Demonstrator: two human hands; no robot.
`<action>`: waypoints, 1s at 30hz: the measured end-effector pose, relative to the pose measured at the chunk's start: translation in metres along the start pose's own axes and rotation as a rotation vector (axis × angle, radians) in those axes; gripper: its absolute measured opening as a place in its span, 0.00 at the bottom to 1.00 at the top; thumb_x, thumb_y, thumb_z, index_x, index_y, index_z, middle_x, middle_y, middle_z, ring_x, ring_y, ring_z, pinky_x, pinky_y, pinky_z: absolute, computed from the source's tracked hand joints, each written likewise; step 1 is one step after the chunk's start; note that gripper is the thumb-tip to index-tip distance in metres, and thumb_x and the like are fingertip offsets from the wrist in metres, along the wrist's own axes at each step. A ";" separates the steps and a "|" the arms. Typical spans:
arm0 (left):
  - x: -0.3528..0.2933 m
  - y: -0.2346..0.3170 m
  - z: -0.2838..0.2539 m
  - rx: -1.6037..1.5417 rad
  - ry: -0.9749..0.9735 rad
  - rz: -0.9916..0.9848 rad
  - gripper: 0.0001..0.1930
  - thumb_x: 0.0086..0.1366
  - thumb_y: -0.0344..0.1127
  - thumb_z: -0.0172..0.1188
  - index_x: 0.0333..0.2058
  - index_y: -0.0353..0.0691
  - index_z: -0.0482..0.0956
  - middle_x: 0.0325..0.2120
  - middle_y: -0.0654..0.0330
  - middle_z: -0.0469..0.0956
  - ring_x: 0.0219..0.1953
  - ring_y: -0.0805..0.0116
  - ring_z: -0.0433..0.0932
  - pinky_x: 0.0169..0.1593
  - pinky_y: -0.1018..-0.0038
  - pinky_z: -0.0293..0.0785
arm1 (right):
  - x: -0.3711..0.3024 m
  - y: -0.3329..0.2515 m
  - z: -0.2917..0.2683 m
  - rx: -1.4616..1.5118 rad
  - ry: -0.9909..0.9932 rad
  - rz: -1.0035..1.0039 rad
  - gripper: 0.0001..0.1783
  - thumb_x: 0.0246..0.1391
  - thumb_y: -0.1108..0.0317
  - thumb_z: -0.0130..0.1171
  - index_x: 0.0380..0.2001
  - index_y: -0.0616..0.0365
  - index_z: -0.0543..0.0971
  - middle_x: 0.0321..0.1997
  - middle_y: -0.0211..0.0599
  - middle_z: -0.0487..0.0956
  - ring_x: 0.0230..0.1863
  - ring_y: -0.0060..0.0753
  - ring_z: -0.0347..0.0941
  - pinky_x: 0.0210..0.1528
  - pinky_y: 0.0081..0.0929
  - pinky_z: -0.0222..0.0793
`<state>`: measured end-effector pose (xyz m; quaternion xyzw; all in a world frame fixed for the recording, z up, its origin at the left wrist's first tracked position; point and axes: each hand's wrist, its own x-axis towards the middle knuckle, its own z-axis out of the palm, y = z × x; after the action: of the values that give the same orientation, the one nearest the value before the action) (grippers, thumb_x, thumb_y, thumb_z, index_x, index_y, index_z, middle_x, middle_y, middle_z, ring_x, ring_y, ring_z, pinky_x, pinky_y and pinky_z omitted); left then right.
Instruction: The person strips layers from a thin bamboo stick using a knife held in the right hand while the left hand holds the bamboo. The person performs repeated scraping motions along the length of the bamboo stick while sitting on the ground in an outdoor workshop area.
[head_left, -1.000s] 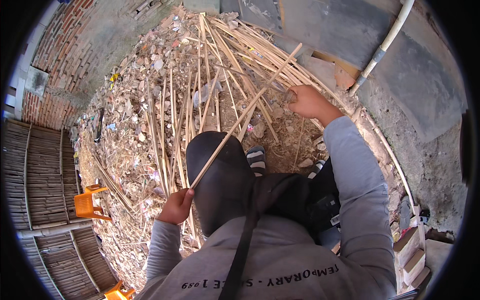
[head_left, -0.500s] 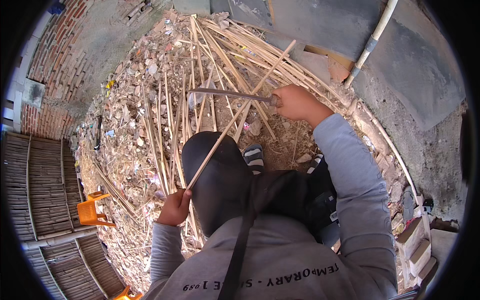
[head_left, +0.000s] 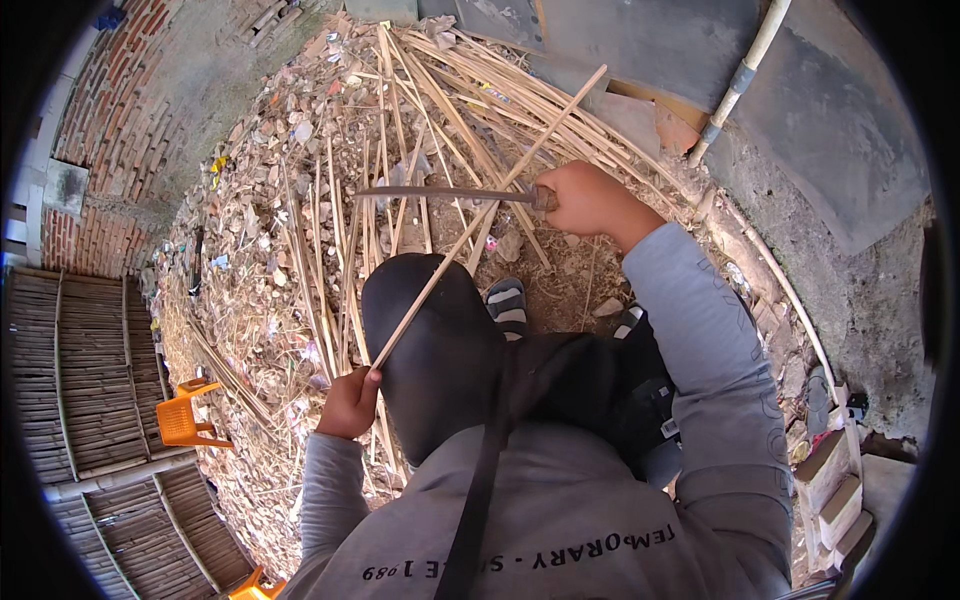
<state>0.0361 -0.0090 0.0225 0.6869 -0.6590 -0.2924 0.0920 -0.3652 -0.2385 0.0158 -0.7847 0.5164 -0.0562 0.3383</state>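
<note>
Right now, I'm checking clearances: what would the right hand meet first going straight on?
Leftward along its long knife, the right hand would probably first meet the bamboo strip in the left hand; depth is unclear.

Long pale strips [head_left: 515,85] fan out from the dirt ground's [head_left: 570,283] far edge; rubble [head_left: 265,178], dry straw [head_left: 222,345] and litter [head_left: 219,166] cover its left side.

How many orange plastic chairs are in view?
2: one orange chair at left, another chair below it, cut off by the picture's lower edge. Others may be hidden.
</note>
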 end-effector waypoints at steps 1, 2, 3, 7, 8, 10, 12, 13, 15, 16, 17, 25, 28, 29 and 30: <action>0.007 0.003 0.002 -0.066 -0.014 -0.018 0.26 0.77 0.49 0.49 0.29 0.29 0.74 0.16 0.42 0.71 0.19 0.45 0.71 0.28 0.56 0.66 | 0.004 0.029 0.006 -0.005 -0.006 0.021 0.21 0.45 0.66 0.61 0.44 0.63 0.83 0.44 0.58 0.83 0.47 0.59 0.80 0.50 0.46 0.76; 0.011 0.004 0.001 -0.081 -0.031 0.012 0.26 0.77 0.49 0.50 0.30 0.29 0.74 0.16 0.42 0.71 0.19 0.47 0.71 0.28 0.57 0.65 | 0.013 0.069 0.016 0.063 0.153 0.091 0.22 0.45 0.65 0.61 0.44 0.64 0.82 0.45 0.59 0.83 0.48 0.59 0.80 0.51 0.46 0.76; 0.014 0.004 -0.003 -0.091 -0.030 0.036 0.26 0.77 0.50 0.50 0.30 0.28 0.75 0.16 0.43 0.71 0.18 0.49 0.70 0.28 0.57 0.65 | 0.020 0.092 0.014 0.133 0.317 0.138 0.23 0.45 0.64 0.61 0.45 0.66 0.82 0.45 0.60 0.82 0.48 0.60 0.80 0.51 0.46 0.76; 0.003 -0.003 -0.011 -0.082 -0.040 0.006 0.26 0.78 0.49 0.48 0.29 0.30 0.74 0.17 0.44 0.72 0.20 0.49 0.71 0.28 0.57 0.65 | 0.017 0.071 0.001 0.006 0.279 0.092 0.26 0.45 0.63 0.62 0.47 0.68 0.81 0.47 0.61 0.82 0.49 0.60 0.80 0.52 0.45 0.75; -0.001 0.004 -0.011 -0.066 -0.030 -0.012 0.26 0.78 0.49 0.48 0.28 0.31 0.74 0.17 0.44 0.71 0.20 0.49 0.71 0.29 0.57 0.66 | 0.011 0.044 -0.001 0.030 0.221 0.075 0.25 0.45 0.64 0.61 0.46 0.68 0.82 0.46 0.60 0.82 0.48 0.59 0.80 0.52 0.45 0.75; -0.003 0.004 -0.005 -0.059 -0.012 0.009 0.26 0.78 0.50 0.48 0.29 0.31 0.74 0.16 0.46 0.71 0.19 0.52 0.70 0.29 0.57 0.66 | 0.003 0.010 -0.001 -0.029 0.130 0.024 0.25 0.45 0.64 0.61 0.47 0.67 0.82 0.46 0.59 0.83 0.48 0.58 0.80 0.52 0.45 0.75; 0.003 0.007 -0.004 -0.054 -0.013 -0.009 0.25 0.78 0.49 0.48 0.29 0.31 0.74 0.16 0.48 0.70 0.19 0.56 0.70 0.28 0.59 0.66 | 0.007 0.018 0.002 -0.063 0.071 -0.061 0.25 0.44 0.64 0.63 0.46 0.66 0.82 0.36 0.58 0.83 0.39 0.54 0.82 0.44 0.43 0.76; 0.008 0.009 -0.002 -0.073 -0.039 -0.027 0.25 0.78 0.48 0.48 0.29 0.31 0.74 0.15 0.49 0.70 0.19 0.58 0.71 0.28 0.60 0.66 | 0.007 0.048 0.011 -0.069 0.061 -0.041 0.25 0.44 0.64 0.63 0.46 0.66 0.82 0.36 0.58 0.83 0.39 0.54 0.82 0.44 0.43 0.76; 0.011 0.004 -0.011 -0.140 -0.082 -0.010 0.25 0.78 0.49 0.47 0.31 0.31 0.75 0.17 0.53 0.73 0.21 0.64 0.72 0.29 0.63 0.67 | 0.023 0.101 0.015 0.113 0.347 0.187 0.28 0.45 0.63 0.64 0.50 0.67 0.81 0.42 0.59 0.84 0.42 0.54 0.82 0.47 0.41 0.77; 0.007 0.008 -0.018 -0.130 -0.072 -0.027 0.25 0.78 0.49 0.47 0.31 0.31 0.75 0.18 0.53 0.74 0.22 0.65 0.73 0.29 0.63 0.68 | 0.019 0.092 0.008 0.113 0.333 0.259 0.31 0.46 0.63 0.64 0.53 0.69 0.79 0.46 0.60 0.83 0.45 0.54 0.82 0.49 0.40 0.76; 0.003 0.014 -0.023 -0.111 -0.074 -0.046 0.25 0.78 0.49 0.47 0.31 0.31 0.76 0.19 0.52 0.75 0.23 0.65 0.74 0.30 0.64 0.69 | 0.018 0.090 0.003 0.125 0.339 0.247 0.31 0.46 0.63 0.64 0.53 0.69 0.79 0.46 0.60 0.83 0.45 0.54 0.82 0.49 0.40 0.76; -0.010 0.008 -0.003 -0.122 -0.077 -0.068 0.20 0.76 0.48 0.53 0.35 0.33 0.74 0.19 0.59 0.70 0.24 0.73 0.67 0.29 0.70 0.65 | 0.009 0.084 -0.006 0.286 0.425 0.072 0.32 0.46 0.58 0.69 0.52 0.68 0.79 0.45 0.56 0.82 0.46 0.47 0.80 0.51 0.38 0.74; -0.016 0.004 0.001 -0.183 -0.035 -0.056 0.17 0.75 0.46 0.55 0.38 0.34 0.73 0.20 0.61 0.71 0.23 0.74 0.66 0.28 0.71 0.65 | 0.007 0.081 -0.006 0.252 0.505 -0.011 0.26 0.48 0.58 0.70 0.47 0.65 0.81 0.37 0.52 0.83 0.38 0.42 0.79 0.45 0.37 0.73; -0.019 0.001 0.002 -0.227 0.000 -0.062 0.15 0.74 0.44 0.56 0.39 0.35 0.73 0.21 0.63 0.71 0.23 0.74 0.66 0.28 0.71 0.64 | 0.007 0.076 -0.007 0.223 0.496 -0.034 0.25 0.49 0.58 0.70 0.45 0.65 0.81 0.36 0.51 0.82 0.37 0.42 0.79 0.44 0.38 0.73; -0.019 -0.008 0.007 -0.223 0.059 0.033 0.12 0.73 0.40 0.58 0.40 0.35 0.72 0.21 0.65 0.71 0.23 0.75 0.66 0.27 0.72 0.64 | 0.008 0.073 -0.005 0.229 0.494 -0.035 0.25 0.49 0.58 0.70 0.45 0.65 0.81 0.36 0.51 0.82 0.37 0.42 0.79 0.44 0.38 0.73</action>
<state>0.0400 0.0116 0.0185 0.6699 -0.6304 -0.3420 0.1921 -0.4199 -0.2654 -0.0258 -0.7125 0.5600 -0.3098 0.2878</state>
